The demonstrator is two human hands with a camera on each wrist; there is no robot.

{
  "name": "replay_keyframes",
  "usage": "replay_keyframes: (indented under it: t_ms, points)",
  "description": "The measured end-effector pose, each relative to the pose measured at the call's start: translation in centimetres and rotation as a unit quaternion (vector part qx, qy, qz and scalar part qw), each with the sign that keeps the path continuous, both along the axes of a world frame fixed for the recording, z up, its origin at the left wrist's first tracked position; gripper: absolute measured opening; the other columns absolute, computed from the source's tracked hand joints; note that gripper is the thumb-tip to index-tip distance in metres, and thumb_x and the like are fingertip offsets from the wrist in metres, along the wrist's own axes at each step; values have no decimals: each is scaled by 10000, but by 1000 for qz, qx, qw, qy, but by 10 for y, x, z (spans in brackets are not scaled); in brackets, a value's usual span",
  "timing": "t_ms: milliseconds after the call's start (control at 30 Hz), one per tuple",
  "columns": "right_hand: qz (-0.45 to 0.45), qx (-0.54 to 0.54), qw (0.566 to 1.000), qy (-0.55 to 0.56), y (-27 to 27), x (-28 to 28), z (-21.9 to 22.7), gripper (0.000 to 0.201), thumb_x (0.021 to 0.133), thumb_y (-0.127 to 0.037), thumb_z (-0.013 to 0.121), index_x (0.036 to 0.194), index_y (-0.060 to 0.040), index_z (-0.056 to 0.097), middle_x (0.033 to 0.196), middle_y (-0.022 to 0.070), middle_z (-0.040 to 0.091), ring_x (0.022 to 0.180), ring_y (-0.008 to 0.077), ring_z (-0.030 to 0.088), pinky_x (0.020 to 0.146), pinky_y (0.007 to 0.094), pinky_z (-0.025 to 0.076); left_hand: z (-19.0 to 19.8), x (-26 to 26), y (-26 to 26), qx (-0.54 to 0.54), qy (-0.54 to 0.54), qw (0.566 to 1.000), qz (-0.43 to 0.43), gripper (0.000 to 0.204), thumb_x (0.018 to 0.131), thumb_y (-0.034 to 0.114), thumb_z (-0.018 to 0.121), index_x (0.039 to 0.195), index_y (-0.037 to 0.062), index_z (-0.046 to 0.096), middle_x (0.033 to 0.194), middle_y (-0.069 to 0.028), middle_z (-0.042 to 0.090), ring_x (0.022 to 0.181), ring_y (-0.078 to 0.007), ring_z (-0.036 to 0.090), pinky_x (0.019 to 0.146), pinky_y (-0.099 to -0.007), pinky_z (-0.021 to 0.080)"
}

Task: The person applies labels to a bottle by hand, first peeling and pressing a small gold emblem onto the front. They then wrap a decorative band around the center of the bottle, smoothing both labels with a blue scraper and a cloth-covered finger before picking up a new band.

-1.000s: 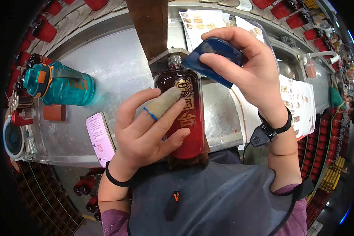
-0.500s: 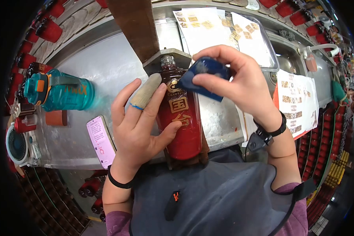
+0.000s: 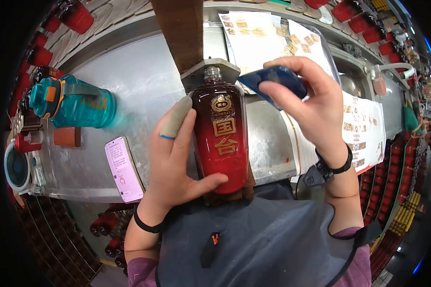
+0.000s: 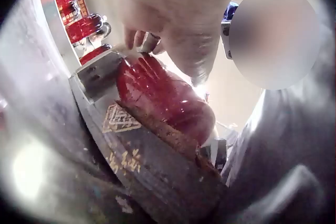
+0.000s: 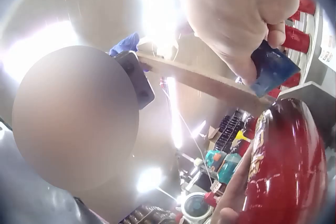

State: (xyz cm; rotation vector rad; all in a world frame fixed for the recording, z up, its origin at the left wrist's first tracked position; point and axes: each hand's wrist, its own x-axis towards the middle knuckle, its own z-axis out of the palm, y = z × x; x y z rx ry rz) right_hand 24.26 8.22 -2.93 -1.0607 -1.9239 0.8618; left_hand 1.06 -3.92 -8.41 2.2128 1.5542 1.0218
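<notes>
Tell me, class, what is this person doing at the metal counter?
A person steadies a dark red labelled bottle with the left hand, thumb on its lower front. The right hand holds a blue pad lifted beside the bottle's neck, not touching it. A teal water bottle and a phone lie on the counter.

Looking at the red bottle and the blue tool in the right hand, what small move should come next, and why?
Probably lower the right hand so the blue scraper meets the gold labels on the red bottle. The scraper hangs beside the bottle's neck, off the glass, while the left hand steadies the bottle from its side against the metal bracket.
</notes>
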Motion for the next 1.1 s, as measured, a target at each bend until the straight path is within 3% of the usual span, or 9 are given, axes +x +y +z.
replay_keyframes:
  t_ms: [67, 200, 433, 667, 733, 800, 867, 1033, 1100]
  points:
    - [42, 82, 990, -103, -9, 2, 13, 266, 799, -25, 793, 1045, -9, 693, 935, 29, 683, 838, 95, 638, 748, 225, 503, -6, 0, -6, -24, -29, 999, -22, 1100, 685, 550, 840, 1486, -34, 363, 1505, -256, 378, 1368, -443, 382, 1116, -509, 333]
    - [128, 233, 953, -144, -17, -3, 19, 363, 662, -17, 802, 1010, -49, 704, 912, 66, 678, 769, 245, 578, 689, 337, 449, -15, 1, -15, -61, -85, 992, -77, 1282, 618, 575, 879, 1540, -26, 221, 1550, -322, 241, 1430, -477, 290, 1154, -522, 292]
    - [153, 384, 892, -184, -12, -6, 12, 367, 611, -144, 663, 960, -51, 731, 892, 19, 679, 761, 198, 574, 650, 300, 476, -21, 3, -16, -46, -72, 993, -83, 1321, 592, 526, 908, 1554, -16, 183, 1555, -338, 210, 1419, -496, 305, 1138, -517, 339]
    - [177, 412, 871, -200, -14, -10, 13, 399, 600, -177, 621, 961, -52, 736, 919, 9, 684, 766, 183, 564, 643, 296, 426, -44, 8, -24, -80, -108, 989, -66, 1265, 592, 460, 926, 1537, -10, 230, 1553, -304, 246, 1387, -496, 361, 1098, -534, 398]
    - [176, 387, 882, -202, -15, -10, 15, 383, 631, -174, 645, 984, -67, 750, 930, 10, 688, 763, 181, 552, 665, 303, 423, -43, 11, -19, 9, -51, 997, -54, 1299, 630, 453, 919, 1527, -77, 143, 1457, -309, 420, 1308, -471, 483, 1077, -524, 419]
    - [179, 382, 880, -216, -10, -9, 18, 363, 668, -170, 667, 1005, -76, 763, 936, 14, 698, 759, 184, 544, 686, 310, 432, -43, 11, -19, 15, -54, 997, -52, 1279, 640, 446, 916, 1526, -74, 152, 1456, -306, 420, 1313, -468, 478, 1084, -522, 413]
    - [187, 407, 868, -216, -14, -11, 17, 396, 596, -183, 635, 961, -75, 745, 910, -7, 677, 764, 166, 550, 645, 298, 402, -45, 11, -18, 20, -56, 997, -50, 1260, 651, 438, 912, 1525, -71, 161, 1455, -304, 420, 1318, -465, 474, 1090, -520, 408]
    - [170, 407, 869, -225, -10, -9, 19, 412, 585, -200, 632, 964, -89, 749, 909, -18, 671, 750, 152, 535, 654, 292, 401, -50, 10, -16, 45, -71, 995, -60, 1217, 657, 439, 909, 1513, -69, 209, 1464, -313, 398, 1338, -470, 442, 1111, -531, 381]
    - [221, 372, 875, -219, -23, -13, 20, 406, 615, -206, 633, 984, -89, 756, 917, -14, 686, 759, 153, 545, 660, 296, 393, -48, 11, -17, 58, -64, 995, -46, 1207, 657, 444, 907, 1510, -68, 225, 1467, -318, 390, 1334, -471, 442, 1108, -534, 382]
